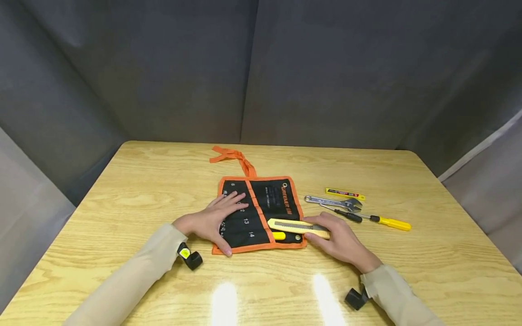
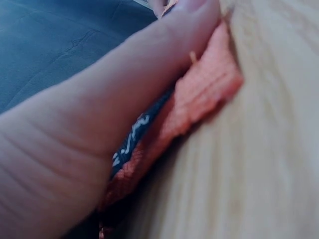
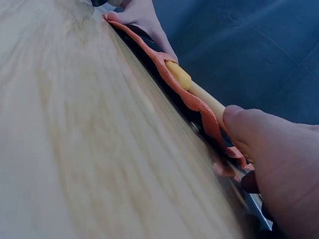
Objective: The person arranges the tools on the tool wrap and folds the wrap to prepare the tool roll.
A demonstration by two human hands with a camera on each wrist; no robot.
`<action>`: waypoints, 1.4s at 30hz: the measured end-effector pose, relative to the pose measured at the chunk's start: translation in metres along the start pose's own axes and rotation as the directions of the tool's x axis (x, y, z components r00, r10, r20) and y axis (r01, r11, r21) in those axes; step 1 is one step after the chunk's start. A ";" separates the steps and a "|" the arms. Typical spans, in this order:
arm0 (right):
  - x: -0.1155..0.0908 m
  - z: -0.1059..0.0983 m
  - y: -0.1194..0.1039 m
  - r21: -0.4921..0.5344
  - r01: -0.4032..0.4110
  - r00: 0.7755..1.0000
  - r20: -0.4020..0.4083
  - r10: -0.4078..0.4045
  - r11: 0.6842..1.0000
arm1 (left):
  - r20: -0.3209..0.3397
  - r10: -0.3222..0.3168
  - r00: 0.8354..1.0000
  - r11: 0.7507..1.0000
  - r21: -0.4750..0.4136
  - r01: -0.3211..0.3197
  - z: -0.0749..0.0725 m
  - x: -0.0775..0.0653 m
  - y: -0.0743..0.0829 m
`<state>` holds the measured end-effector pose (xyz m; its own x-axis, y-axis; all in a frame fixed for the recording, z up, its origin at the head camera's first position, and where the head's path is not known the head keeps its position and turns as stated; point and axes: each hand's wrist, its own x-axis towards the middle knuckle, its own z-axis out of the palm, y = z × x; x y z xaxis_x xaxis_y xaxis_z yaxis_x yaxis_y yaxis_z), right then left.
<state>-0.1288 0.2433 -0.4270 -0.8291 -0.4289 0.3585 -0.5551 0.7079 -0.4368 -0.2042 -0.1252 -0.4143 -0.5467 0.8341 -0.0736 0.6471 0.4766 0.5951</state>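
Note:
A black tool pouch point(image 1: 267, 194) with orange edging lies flat on the table, its pockets marked with numbers. My left hand point(image 1: 218, 220) rests spread on its left part, with the thumb along the lower left edge. In my right hand point(image 1: 336, 236) I grip a yellow utility knife point(image 1: 291, 225) by its rear end, its front tip pointing left by the orange pocket strip. Just below the knife, a yellow handle point(image 1: 279, 236) sticks out of the lowest pocket. In the right wrist view the knife point(image 3: 209, 102) lies close over the pouch.
Right of the pouch lie a yellow blade case point(image 1: 345, 194), an adjustable wrench point(image 1: 332, 202), a screwdriver with a black handle point(image 1: 348, 215) and one with a yellow handle point(image 1: 393, 223). An orange tie strap point(image 1: 234, 155) trails from the pouch's far edge. Grey curtains point(image 1: 183, 68) surround the table.

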 end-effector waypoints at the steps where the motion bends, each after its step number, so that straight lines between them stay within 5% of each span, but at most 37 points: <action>1: 0.001 0.000 0.000 -0.007 0.009 1.000 -0.005 -0.009 1.000 | 0.000 0.002 1.000 1.000 0.000 -0.002 -0.001 0.001 0.001; 8: 0.007 -0.001 -0.001 -0.042 0.047 0.994 -0.099 -0.051 0.998 | 0.006 0.023 1.000 1.000 0.011 -0.023 -0.009 0.007 0.004; 17: 0.017 0.001 0.000 0.002 0.068 0.993 -0.095 -0.068 0.998 | 0.011 0.027 1.000 1.000 0.016 -0.027 -0.014 0.008 0.004; 35: 0.029 0.020 -0.011 -0.156 0.126 0.985 -0.095 -0.142 0.980 | -0.012 -0.018 1.000 1.000 0.000 0.018 -0.001 0.001 -0.002; 42: 0.032 0.024 -0.016 -0.127 0.138 0.981 -0.118 -0.153 0.982 | -0.012 -0.010 1.000 1.000 -0.007 0.010 0.002 0.000 0.000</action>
<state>-0.1482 0.2047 -0.4287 -0.7210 -0.4627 0.5158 -0.6509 0.7076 -0.2751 -0.2031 -0.1248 -0.4160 -0.5596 0.8259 -0.0696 0.6377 0.4827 0.6003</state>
